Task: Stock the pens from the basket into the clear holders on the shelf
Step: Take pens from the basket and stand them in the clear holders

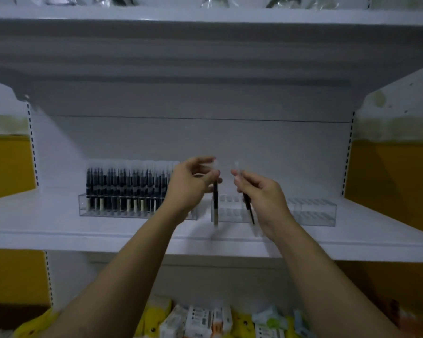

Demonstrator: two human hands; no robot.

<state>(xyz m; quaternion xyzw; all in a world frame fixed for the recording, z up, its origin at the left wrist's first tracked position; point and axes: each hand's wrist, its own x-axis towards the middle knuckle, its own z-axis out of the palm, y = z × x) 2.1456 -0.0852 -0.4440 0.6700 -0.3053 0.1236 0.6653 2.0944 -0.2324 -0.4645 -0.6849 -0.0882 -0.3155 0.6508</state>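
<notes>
While pens fill a holder, left hand and right hand each pinch one.

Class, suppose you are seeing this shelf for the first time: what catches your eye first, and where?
Mid-picture, the left hand pinches a dark pen upright and the right hand holds a second pen tilted. Left of them a clear holder is packed with a row of pens; right of them another holder looks empty.

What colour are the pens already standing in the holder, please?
The pens are mostly black with pale caps; head view.
</notes>
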